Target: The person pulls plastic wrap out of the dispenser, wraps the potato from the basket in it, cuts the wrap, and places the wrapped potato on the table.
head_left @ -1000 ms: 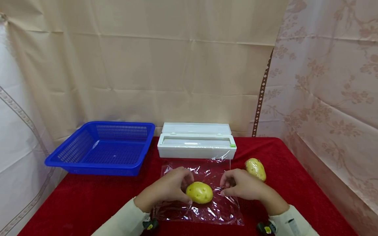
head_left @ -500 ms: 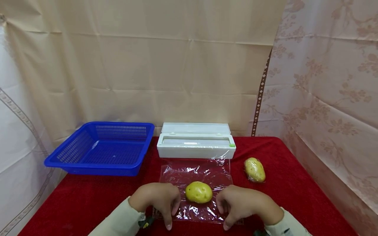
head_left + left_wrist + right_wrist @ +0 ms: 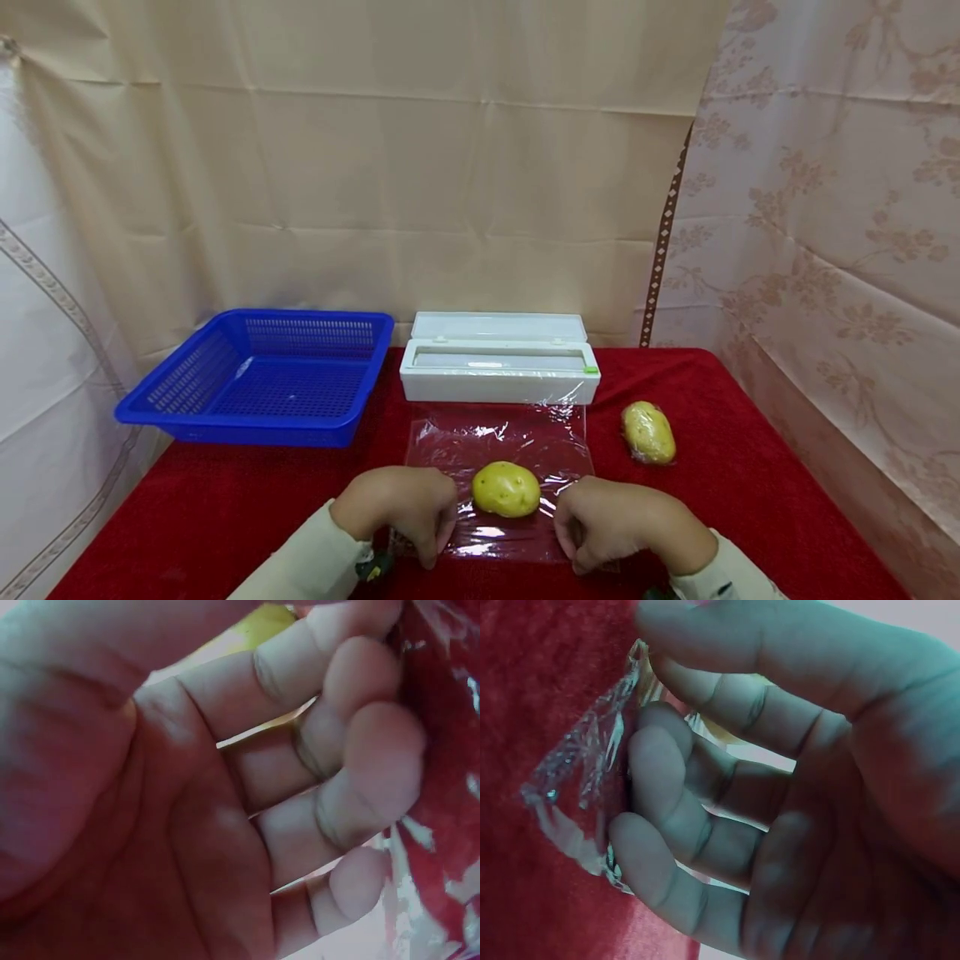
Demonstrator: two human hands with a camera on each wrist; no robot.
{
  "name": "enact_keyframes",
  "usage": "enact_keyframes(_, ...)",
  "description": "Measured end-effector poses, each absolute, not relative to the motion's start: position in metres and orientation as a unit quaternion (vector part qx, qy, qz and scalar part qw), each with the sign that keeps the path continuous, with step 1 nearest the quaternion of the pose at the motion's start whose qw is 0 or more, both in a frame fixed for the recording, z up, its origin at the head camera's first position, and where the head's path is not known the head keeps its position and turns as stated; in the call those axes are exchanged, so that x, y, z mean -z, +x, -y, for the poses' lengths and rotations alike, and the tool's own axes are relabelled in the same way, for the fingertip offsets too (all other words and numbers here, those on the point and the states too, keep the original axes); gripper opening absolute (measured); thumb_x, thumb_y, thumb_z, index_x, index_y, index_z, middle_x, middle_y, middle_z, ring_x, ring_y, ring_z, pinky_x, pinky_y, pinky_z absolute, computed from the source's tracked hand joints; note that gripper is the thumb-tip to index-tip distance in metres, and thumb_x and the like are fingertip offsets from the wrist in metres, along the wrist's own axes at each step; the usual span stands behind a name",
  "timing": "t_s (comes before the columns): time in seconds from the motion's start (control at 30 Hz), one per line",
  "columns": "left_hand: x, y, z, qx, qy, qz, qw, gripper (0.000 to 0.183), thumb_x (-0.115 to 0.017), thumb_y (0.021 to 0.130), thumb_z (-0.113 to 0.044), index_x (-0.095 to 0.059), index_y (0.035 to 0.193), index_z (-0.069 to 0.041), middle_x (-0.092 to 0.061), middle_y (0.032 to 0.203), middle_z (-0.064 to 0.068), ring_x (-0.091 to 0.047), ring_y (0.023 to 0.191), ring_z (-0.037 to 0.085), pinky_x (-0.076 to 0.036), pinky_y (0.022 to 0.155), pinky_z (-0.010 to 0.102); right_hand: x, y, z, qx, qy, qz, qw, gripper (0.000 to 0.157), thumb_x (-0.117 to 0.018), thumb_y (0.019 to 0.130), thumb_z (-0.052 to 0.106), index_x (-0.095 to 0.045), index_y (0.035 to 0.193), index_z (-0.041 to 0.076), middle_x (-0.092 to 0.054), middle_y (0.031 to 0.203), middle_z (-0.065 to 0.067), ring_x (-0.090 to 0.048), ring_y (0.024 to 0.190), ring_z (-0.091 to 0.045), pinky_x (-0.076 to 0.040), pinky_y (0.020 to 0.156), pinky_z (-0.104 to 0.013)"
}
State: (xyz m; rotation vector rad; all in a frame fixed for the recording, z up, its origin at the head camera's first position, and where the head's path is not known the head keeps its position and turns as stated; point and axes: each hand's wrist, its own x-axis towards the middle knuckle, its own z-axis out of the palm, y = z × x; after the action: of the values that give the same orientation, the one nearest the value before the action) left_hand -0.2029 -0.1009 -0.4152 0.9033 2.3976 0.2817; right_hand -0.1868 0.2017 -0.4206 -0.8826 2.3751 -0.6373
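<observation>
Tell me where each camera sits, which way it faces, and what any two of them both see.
Head: worn on the head, facing forward and down at the yellow oval potato on clear plastic film; left hand, right hand and pale sleeves show.
Left wrist: worn on that wrist, facing the left palm and curled fingers, film beside the fingertips.
Right wrist: worn on that wrist, facing the right palm and curled fingers, film at the fingertips.
Shared: both wrist views show the film that the head view shows under the potato.
</observation>
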Motion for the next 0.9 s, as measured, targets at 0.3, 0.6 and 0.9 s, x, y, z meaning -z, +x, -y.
enact_keyframes(0.3, 0.404, -0.205, 0.112, -0.159, 0.331, -0.884, 0.288, 0.025, -0.088, 0.075, -0.012, -0.068, 0.065, -0.023, -0.064, 0.062, -0.014, -0.056, 0.054, 0.004, -0.048, 0.050, 0.023, 0.412, -0.192, -0.208, 0.234, -0.372, -0.866, 0.240, 0.022, -0.077, 0.080, 0.007, -0.066, 0.073, 0.026, -0.058, 0.063, 0.018, -0.053, 0.054, 0.002, -0.048, 0.052, -0.021)
enact_keyframes(0.6, 0.387, -0.204, 0.119, -0.199, 0.347, -0.884, 0.241, 0.026, -0.081, 0.082, -0.008, -0.064, 0.068, -0.023, -0.060, 0.059, -0.013, -0.055, 0.050, 0.004, -0.050, 0.049, 0.024, 0.403, -0.197, -0.216, 0.254, -0.391, -0.862, 0.202, 0.023, -0.077, 0.083, 0.010, -0.063, 0.075, 0.027, -0.058, 0.076, 0.017, -0.055, 0.063, 0.002, -0.050, 0.059, -0.021)
enact_keyframes(0.9, 0.384, -0.212, 0.124, -0.212, 0.353, -0.887, 0.209, 0.023, -0.074, 0.086, -0.010, -0.062, 0.072, -0.024, -0.056, 0.063, -0.013, -0.047, 0.056, 0.002, -0.040, 0.051, 0.020, 0.401, -0.202, -0.221, 0.304, -0.372, -0.848, 0.225, 0.018, -0.073, 0.088, 0.009, -0.062, 0.080, 0.021, -0.061, 0.075, 0.014, -0.056, 0.065, 0.001, -0.051, 0.061, -0.021)
